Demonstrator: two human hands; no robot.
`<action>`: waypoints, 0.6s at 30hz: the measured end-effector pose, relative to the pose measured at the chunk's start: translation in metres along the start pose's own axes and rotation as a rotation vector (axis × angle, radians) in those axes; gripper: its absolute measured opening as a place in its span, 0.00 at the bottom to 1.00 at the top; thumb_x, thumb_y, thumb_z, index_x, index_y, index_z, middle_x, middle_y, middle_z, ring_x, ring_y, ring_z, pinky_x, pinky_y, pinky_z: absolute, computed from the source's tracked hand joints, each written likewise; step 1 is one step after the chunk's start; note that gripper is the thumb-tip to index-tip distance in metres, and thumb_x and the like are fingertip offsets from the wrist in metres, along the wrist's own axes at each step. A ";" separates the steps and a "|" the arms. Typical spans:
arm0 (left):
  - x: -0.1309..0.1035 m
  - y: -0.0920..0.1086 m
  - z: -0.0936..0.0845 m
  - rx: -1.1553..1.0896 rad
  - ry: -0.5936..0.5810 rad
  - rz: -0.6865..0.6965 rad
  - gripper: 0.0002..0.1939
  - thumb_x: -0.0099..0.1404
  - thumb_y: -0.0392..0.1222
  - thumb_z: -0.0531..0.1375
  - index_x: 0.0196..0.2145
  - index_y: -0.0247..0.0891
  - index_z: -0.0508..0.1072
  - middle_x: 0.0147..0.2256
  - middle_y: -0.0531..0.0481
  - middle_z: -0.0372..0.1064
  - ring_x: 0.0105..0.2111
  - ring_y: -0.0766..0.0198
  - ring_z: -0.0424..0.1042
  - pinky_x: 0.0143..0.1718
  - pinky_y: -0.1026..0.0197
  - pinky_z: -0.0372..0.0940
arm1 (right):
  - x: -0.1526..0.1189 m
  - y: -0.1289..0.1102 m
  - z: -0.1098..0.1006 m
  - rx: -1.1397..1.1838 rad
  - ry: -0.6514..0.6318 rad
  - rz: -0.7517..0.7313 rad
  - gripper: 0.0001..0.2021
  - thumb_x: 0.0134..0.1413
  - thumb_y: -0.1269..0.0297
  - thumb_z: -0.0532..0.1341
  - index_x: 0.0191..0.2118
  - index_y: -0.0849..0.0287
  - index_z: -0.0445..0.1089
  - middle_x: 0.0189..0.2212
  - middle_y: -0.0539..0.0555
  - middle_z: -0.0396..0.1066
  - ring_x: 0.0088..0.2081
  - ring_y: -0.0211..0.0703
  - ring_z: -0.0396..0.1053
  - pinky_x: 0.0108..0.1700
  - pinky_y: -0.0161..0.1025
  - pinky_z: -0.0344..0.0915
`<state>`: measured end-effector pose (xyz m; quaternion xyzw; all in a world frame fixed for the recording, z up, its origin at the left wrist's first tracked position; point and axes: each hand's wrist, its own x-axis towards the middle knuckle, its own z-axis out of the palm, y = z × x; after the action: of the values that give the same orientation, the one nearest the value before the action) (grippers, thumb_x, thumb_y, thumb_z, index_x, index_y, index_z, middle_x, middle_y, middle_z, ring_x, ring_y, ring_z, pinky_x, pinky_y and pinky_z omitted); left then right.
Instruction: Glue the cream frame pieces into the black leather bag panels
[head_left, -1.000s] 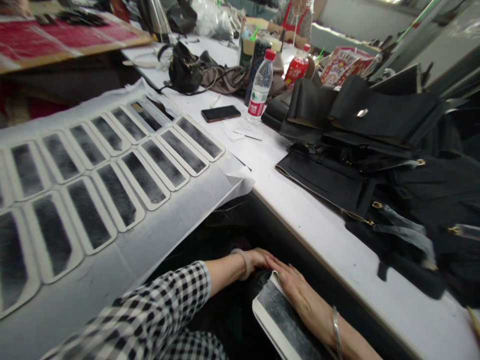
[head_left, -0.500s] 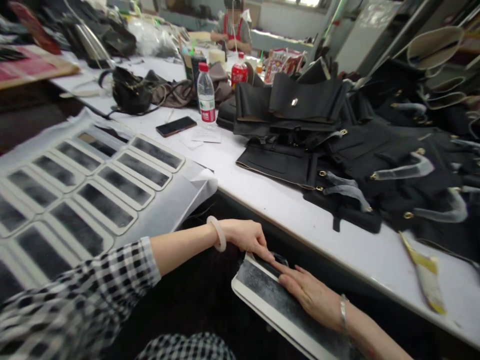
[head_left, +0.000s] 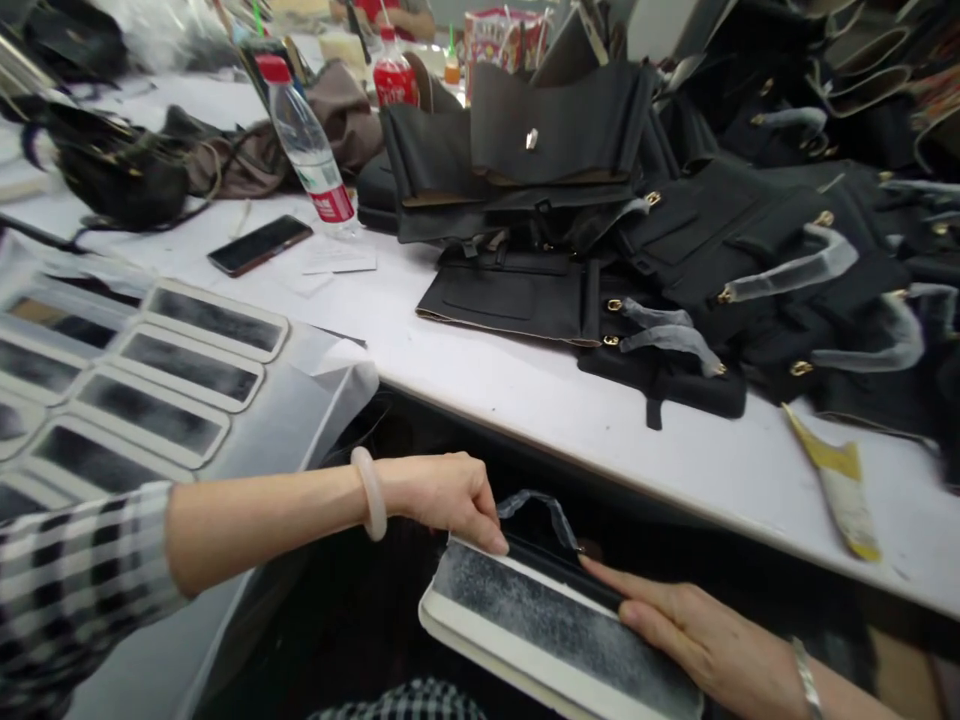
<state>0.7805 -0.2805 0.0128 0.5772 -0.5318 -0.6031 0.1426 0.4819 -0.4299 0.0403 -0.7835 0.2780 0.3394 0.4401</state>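
A black bag (head_left: pixel 570 572) is low in front of me, tilted. Its plastic-wrapped handle (head_left: pixel 541 500) arches up behind the top edge. On the near side is a dark panel (head_left: pixel 525 605) with a cream border and pale, powdery marks; whether it is fixed to the bag I cannot tell. My left hand (head_left: pixel 450 497) is closed on the far left corner, thumb on top and fingertips partly hidden. Farther along the same edge, my right hand (head_left: pixel 682 625) pinches the bag, thumb on the panel side and index finger along the back.
Several cream-bordered panels (head_left: pixel 154 412) lie on a pale sheet at left. The white table (head_left: pixel 480 385) bears black bags (head_left: pixel 675 250), a phone (head_left: pixel 259 244), a water bottle (head_left: pixel 309 150) and a yellow-and-white strip (head_left: pixel 836 485). Part of another person (head_left: pixel 409 18) shows behind.
My right hand has slid away from the left hand along the edge, so they no longer touch. The wrapped handle now shows between them. The view has shifted down and right.
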 end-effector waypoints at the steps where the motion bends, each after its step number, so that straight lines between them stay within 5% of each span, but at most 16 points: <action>1: 0.000 0.001 -0.001 0.017 -0.002 0.013 0.17 0.58 0.54 0.64 0.38 0.40 0.82 0.31 0.53 0.78 0.31 0.64 0.73 0.34 0.68 0.64 | 0.003 -0.003 0.001 0.009 0.010 -0.004 0.27 0.62 0.39 0.47 0.64 0.36 0.55 0.62 0.44 0.60 0.62 0.54 0.60 0.64 0.50 0.54; 7: 0.004 0.011 0.001 0.190 0.038 0.047 0.19 0.59 0.57 0.63 0.44 0.48 0.80 0.37 0.56 0.79 0.40 0.61 0.75 0.40 0.67 0.63 | 0.024 -0.027 0.006 0.160 0.175 -0.029 0.24 0.52 0.40 0.62 0.53 0.39 0.72 0.51 0.49 0.73 0.52 0.62 0.70 0.56 0.53 0.63; 11: 0.004 0.031 0.026 0.351 0.310 0.152 0.24 0.58 0.55 0.65 0.51 0.48 0.74 0.49 0.53 0.74 0.47 0.56 0.72 0.46 0.60 0.63 | 0.025 -0.024 0.003 0.438 0.474 -0.008 0.23 0.31 0.43 0.74 0.36 0.48 0.80 0.38 0.54 0.78 0.46 0.65 0.73 0.56 0.57 0.61; 13: 0.002 0.043 0.049 0.358 0.434 0.315 0.18 0.60 0.50 0.66 0.47 0.45 0.74 0.48 0.52 0.72 0.47 0.58 0.70 0.48 0.59 0.62 | 0.017 -0.007 0.010 0.578 0.700 -0.020 0.24 0.32 0.40 0.72 0.35 0.50 0.79 0.37 0.54 0.78 0.48 0.60 0.72 0.58 0.53 0.60; 16: 0.000 0.060 0.090 0.354 0.471 0.520 0.13 0.60 0.48 0.67 0.39 0.42 0.73 0.47 0.52 0.71 0.47 0.60 0.67 0.50 0.59 0.60 | 0.007 0.024 0.053 0.869 1.115 0.025 0.32 0.45 0.29 0.57 0.35 0.57 0.77 0.36 0.57 0.78 0.47 0.55 0.72 0.54 0.52 0.64; 18: 0.003 0.068 0.114 0.382 0.465 0.555 0.15 0.58 0.50 0.68 0.39 0.42 0.72 0.45 0.53 0.70 0.46 0.60 0.66 0.49 0.57 0.59 | 0.013 0.036 0.098 1.084 1.283 0.049 0.36 0.46 0.26 0.51 0.32 0.60 0.74 0.29 0.60 0.76 0.38 0.55 0.74 0.42 0.51 0.70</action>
<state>0.6529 -0.2548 0.0397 0.5488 -0.7234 -0.2855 0.3066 0.4353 -0.3618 -0.0249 -0.4984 0.6159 -0.3429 0.5047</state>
